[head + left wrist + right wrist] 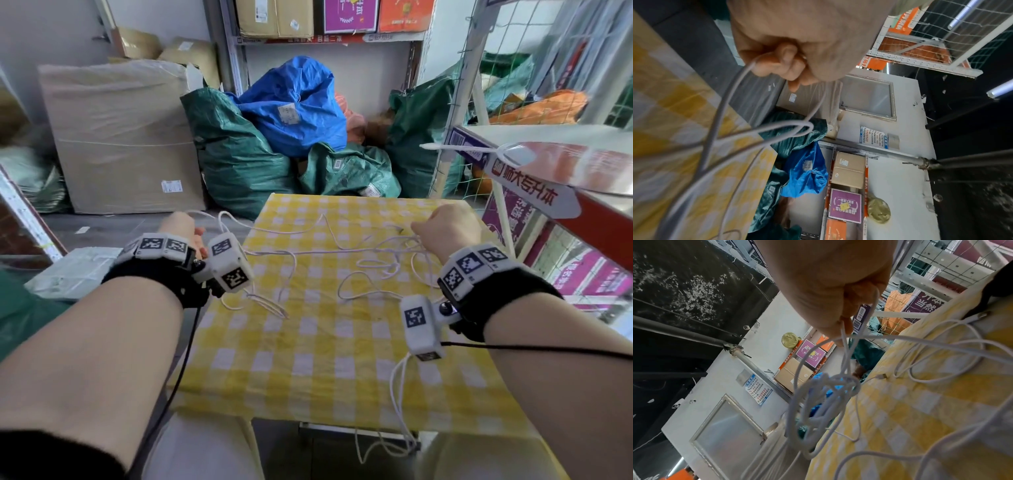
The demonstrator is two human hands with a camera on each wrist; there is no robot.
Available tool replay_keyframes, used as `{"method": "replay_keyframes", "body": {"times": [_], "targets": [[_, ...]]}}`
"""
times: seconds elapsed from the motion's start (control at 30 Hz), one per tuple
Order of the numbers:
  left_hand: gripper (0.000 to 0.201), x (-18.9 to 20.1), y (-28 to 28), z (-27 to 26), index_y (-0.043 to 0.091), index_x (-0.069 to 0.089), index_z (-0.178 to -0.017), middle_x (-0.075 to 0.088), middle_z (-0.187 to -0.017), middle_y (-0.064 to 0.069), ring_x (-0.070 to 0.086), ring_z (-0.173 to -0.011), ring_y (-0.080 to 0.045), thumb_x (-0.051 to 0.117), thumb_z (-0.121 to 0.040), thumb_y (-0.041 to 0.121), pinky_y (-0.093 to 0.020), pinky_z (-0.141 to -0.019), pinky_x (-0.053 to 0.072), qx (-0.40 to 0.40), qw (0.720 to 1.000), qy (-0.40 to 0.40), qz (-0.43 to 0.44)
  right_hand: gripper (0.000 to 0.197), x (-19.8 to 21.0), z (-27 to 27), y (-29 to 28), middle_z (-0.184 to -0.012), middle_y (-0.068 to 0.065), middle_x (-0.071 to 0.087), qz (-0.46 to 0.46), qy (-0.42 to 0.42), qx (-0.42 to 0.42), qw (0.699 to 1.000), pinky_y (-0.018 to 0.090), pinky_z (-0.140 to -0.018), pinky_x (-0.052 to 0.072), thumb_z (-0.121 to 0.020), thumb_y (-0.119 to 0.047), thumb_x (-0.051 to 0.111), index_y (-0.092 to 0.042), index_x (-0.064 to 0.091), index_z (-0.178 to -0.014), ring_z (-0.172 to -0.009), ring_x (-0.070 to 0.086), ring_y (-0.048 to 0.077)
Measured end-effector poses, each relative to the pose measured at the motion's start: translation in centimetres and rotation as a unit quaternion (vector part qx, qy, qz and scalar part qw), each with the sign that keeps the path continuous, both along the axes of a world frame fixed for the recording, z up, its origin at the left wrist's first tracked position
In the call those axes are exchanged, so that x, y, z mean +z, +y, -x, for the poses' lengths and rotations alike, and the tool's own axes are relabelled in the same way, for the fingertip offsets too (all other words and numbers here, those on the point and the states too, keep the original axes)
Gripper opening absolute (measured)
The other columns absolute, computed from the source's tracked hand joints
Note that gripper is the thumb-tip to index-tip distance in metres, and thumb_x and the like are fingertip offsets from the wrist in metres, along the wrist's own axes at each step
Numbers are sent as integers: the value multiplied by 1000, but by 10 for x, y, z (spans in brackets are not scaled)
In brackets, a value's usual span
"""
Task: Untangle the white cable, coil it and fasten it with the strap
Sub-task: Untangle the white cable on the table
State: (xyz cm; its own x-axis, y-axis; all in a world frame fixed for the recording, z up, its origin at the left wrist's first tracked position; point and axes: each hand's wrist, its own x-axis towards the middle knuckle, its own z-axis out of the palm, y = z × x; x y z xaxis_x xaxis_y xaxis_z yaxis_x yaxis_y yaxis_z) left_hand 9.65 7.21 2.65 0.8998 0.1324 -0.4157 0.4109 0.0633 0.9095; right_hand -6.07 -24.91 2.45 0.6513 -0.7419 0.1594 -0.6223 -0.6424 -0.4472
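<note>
Where the cable (329, 251) runs taut between the two hands, its long axis lies across the table (308, 363), left to right, above the checked cloth.

Left hand (181, 228): off the table's left edge, fingers (781, 65) curled round a strand; loose loops trail from the fist toward the cloth.

Right hand (445, 228): over the far right part of the table, fingers (842, 327) pinched on several strands. The knot (830, 386) hangs just below these fingers, so this hand is the nearer to it.

Remaining cable: slack loops spread over the middle of the cloth, well apart from either fist; one length drops over the near edge. A plug end (882, 376) lies on the cloth near the knot; a second (980, 315) lies further off.

Strap: cannot be made out in any view.

Judgement: untangling stage, coil not begun. The next move turns on the knot lying below the right fingers, with the taut run leading leftward from it; the left hand would have to give slack for it to loosen.
</note>
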Motion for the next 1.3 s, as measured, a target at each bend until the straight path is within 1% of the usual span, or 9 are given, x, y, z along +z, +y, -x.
{"method": "replay_keyframes", "body": {"times": [0.2,0.37,0.47,0.53,0.63,0.8,0.9,1.07,1.3], "targets": [[16,-6,-10,6,8,58,-80,58,-64,-7,23,-26,-8,48,-91,1,-9,-33,22,-256,947,13,-195,22,-4,0,6,-79,7,61,-10,85,21,996,26,-55,40,-87,-27,59,-8,60,-75,-68,54,21],[16,16,-35,30,6,62,-101,69,-72,-7,32,-36,-7,48,-93,3,-13,-34,28,-400,905,-39,-142,28,0,-9,46,-104,-4,65,2,17,194,981,35,-84,50,-83,-42,64,-23,67,-104,-99,58,18],[16,31,-50,41,11,62,-92,59,-66,-4,29,-46,-9,46,-96,11,-19,-45,22,-435,880,-83,-170,45,14,-13,87,-113,-14,58,-129,-73,359,922,27,-80,43,-82,-47,67,-30,59,-122,-96,57,8],[14,39,-60,50,16,55,-85,43,-56,2,24,-46,-9,47,-96,14,-22,-48,16,-453,868,-104,-176,39,18,-20,107,-101,-5,67,-179,-92,411,889,26,-73,47,-82,-43,68,-33,58,-118,-86,60,7],[23,43,-65,49,19,48,-75,27,-42,8,17,-37,-8,41,-97,18,-19,-39,14,-421,889,-123,-133,17,20,-30,111,-67,-1,60,-124,-93,387,909,25,-55,40,-84,-21,62,-25,62,-101,-56,51,10],[35,42,-37,14,20,34,-63,20,-33,7,13,-26,-8,32,-98,22,-12,-31,10,-202,972,-76,93,12,12,-28,73,-79,-2,61,-21,77,304,949,24,-58,44,-88,-22,58,-15,68,-90,-65,53,10],[34,30,-19,-5,16,34,-65,25,-38,3,16,-23,-7,27,-99,14,-14,-28,10,-92,988,-58,105,15,2,-23,55,-93,1,68,16,119,263,957,29,-66,51,-87,-20,58,-17,73,-87,-80,60,17],[26,19,-22,-1,16,39,-77,26,-34,6,17,-25,-6,30,-100,9,-14,-27,12,-205,979,-13,0,21,0,-20,54,-96,-5,63,19,157,285,945,26,-70,47,-86,-18,62,-24,70,-104,-86,57,14],[22,35,-33,23,17,51,-80,29,-49,7,19,-37,-7,37,-98,20,-19,-41,14,-335,941,-44,15,37,-9,-25,77,-98,-7,64,-45,107,354,928,27,-76,50,-80,-32,73,-26,65,-116,-83,60,11]]}}
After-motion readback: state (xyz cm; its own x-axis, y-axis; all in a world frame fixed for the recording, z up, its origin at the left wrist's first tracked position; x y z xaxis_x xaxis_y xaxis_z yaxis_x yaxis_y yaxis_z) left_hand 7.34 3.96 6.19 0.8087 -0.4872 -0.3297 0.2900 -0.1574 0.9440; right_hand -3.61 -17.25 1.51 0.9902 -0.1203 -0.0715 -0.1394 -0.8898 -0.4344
